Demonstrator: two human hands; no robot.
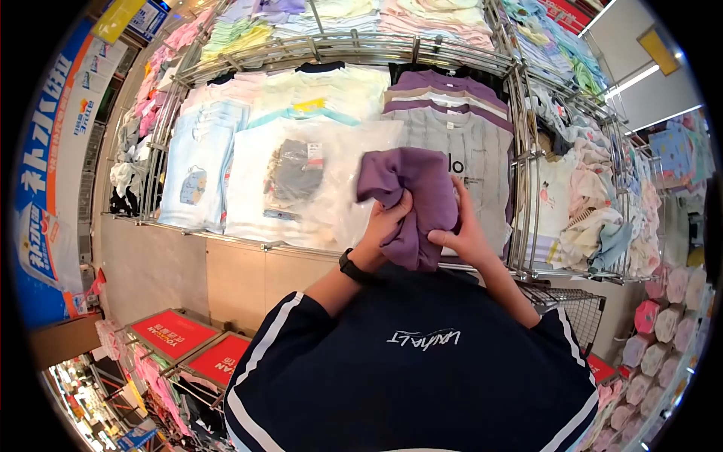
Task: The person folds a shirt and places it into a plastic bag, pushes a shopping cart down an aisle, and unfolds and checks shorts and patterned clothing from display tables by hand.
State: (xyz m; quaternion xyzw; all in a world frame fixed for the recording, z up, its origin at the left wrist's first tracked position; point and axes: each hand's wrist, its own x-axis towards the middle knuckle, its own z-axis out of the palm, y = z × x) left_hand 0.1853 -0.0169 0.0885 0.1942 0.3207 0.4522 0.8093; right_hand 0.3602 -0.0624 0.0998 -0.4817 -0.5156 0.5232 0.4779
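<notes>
A bunched purple garment (428, 177), looking like a shirt, is held up in front of my chest. My left hand (388, 226) grips its lower left side, the thumb pressed into a fold. On the other side my right hand (467, 233) holds the edge, thumb in front and fingers behind. Beyond it lies a grey T-shirt (482, 151) with black lettering, partly covered by the purple cloth. A clear plastic bag (343, 203) rests left of my hands, over a white T-shirt (245, 200) with a dark print.
Light blue shirts (197, 162) are stacked at the left of the metal rack (301, 245). Purple shirts (452, 84) lie behind the grey one. Crumpled children's clothes (591, 188) fill the right-hand bin. A wire basket (576, 305) stands by my right elbow, and red signs (173, 334) are behind me on the left.
</notes>
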